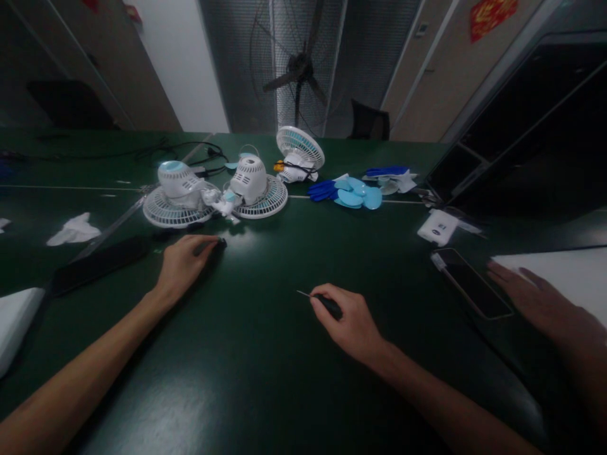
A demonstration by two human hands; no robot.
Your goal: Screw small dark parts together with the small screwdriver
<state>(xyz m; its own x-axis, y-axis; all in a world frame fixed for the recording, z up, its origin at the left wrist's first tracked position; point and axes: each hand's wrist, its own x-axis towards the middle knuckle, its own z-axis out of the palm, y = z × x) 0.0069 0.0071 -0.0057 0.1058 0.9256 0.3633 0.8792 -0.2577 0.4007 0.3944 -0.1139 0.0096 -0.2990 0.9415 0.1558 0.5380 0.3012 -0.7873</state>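
My right hand (351, 322) is wrapped around the dark handle of a screwdriver (331, 306), whose thin metal shaft points left above the green table (265, 379). Over on the left, my left hand (183, 265) pinches a small black piece (222, 242) between thumb and fingers, too small and dim to name. Just beyond that hand lie two white fan heads with their grilles down, a left one (177, 189) and a right one (251, 183). A third fan head (298, 155) leans farther back, its grille tilted up and a black cord around it.
Light-blue fan blades (358, 193) lie beside blue gloves (322, 189). At right are a white box (439, 227), a phone (472, 281) and another person's hand (540, 297) near a white sheet (569, 272). A crumpled white cloth (76, 229) and a dark flat object (99, 265) lie left.
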